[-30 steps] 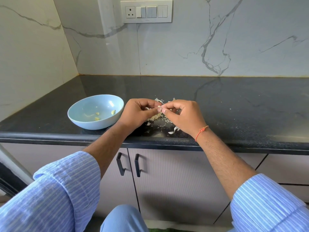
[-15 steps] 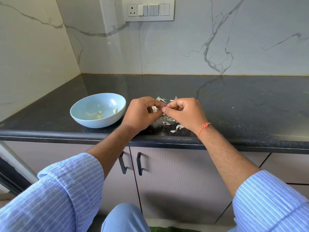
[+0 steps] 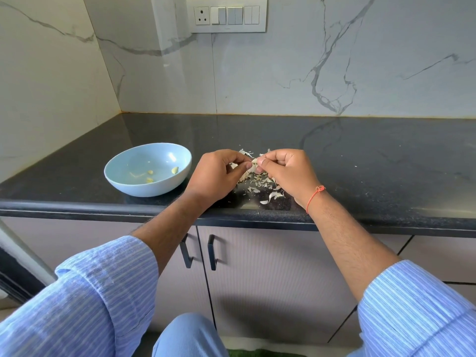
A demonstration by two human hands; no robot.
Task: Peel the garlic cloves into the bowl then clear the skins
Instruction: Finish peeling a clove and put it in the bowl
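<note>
A pale blue bowl (image 3: 117, 176) stands on the black counter left of my hands, with three peeled cloves (image 3: 175, 170) inside. My left hand (image 3: 216, 175) and my right hand (image 3: 287, 171) meet above the counter and both pinch one small garlic clove (image 3: 254, 162) between their fingertips. Its skin is partly loose. Under and behind the hands lies a scatter of white garlic skins (image 3: 270, 194). Part of that pile is hidden by my hands.
The counter's front edge (image 3: 257, 220) runs just below my wrists. The dark countertop (image 3: 373, 163) stretches away to the right. A marble wall closes the back and left, with a switch panel (image 3: 226, 15) on it. Cabinet doors with black handles (image 3: 211, 251) are below.
My hands stay together on the clove and their fingers have shifted slightly. The camera has tilted a little, so the scene sits marginally higher. The bowl and skins have not moved.
</note>
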